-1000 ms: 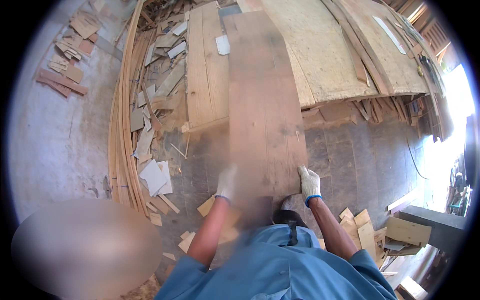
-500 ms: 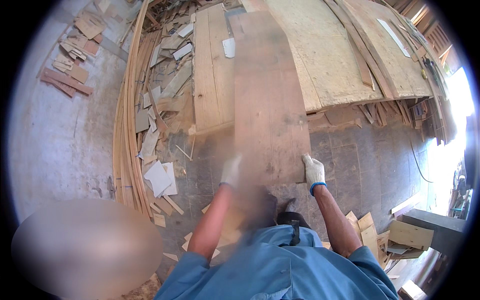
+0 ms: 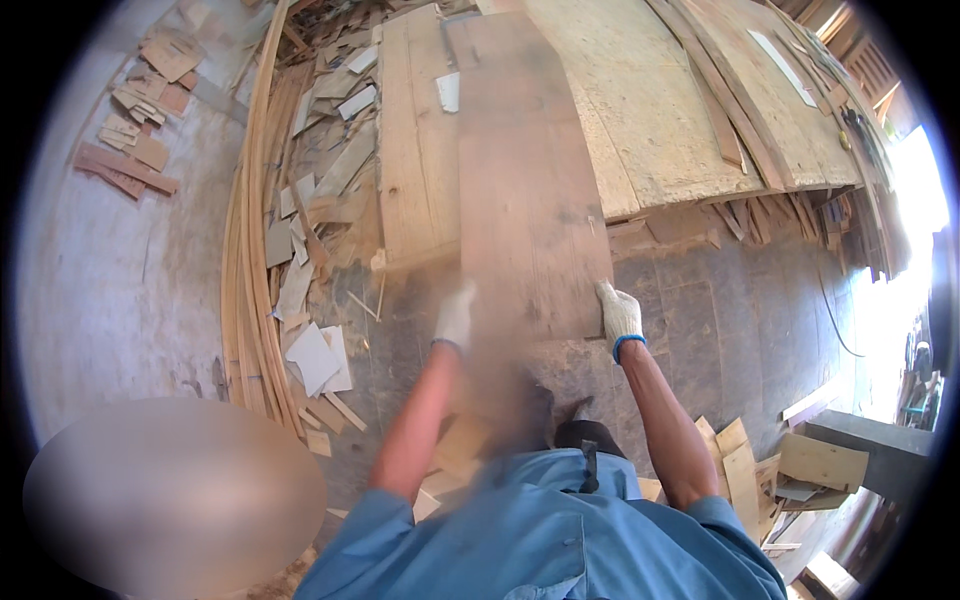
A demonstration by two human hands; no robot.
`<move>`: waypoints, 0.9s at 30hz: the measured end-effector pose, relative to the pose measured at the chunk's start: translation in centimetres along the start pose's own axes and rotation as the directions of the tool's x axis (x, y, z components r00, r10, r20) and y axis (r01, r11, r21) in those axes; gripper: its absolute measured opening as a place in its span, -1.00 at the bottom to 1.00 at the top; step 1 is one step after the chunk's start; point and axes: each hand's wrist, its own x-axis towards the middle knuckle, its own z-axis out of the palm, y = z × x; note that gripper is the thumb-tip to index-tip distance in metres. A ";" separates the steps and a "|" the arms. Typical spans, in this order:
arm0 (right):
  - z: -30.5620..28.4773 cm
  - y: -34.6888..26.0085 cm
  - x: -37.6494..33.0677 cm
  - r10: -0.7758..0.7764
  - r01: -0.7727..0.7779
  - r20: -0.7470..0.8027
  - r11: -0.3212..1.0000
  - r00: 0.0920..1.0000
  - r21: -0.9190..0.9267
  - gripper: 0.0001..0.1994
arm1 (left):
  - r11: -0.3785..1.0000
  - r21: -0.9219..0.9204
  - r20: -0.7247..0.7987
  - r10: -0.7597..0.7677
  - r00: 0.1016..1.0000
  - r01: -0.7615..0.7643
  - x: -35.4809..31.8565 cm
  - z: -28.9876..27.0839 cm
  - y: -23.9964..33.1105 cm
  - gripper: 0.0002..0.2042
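Observation:
A long reddish-brown wooden board stretches away from me, its far part over the workbench and its near end jutting past the bench edge. My left hand, in a white knit glove, is closed at the board's left edge near that end; blur hides part of its fingers. On the opposite edge, my right hand, gloved in white with a blue cuff, grips the near right corner. Left of the board lies a paler plank with a small white piece on it.
Long thin strips run along the left beside a heap of wood offcuts. More offcuts lie on the floor at the lower right, near a grey beam. Narrow battens rest on the bench. A blurred oval covers the lower left.
Both hands have moved slightly forward, away from my body, and the board's near end has shifted forward with them. The grip looks the same.

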 end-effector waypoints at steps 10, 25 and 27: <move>-5.9 5.3 -5.7 -0.341 0.445 0.288 0.645 0.895 -0.621 -0.74 | 0.994 0.110 -0.023 0.001 1.000 0.002 -7.4 -0.6 -6.8 -0.36; -22.8 13.9 -25.3 0.141 -0.137 0.034 0.985 0.989 -0.108 -0.64 | 0.972 0.225 -0.019 -0.064 0.998 0.067 -33.2 4.9 -20.0 -0.39; -23.5 13.4 -25.0 0.194 -0.186 0.048 0.972 0.980 -0.144 -0.64 | 0.955 0.293 -0.051 -0.030 0.998 0.044 -33.7 5.8 -19.0 -0.39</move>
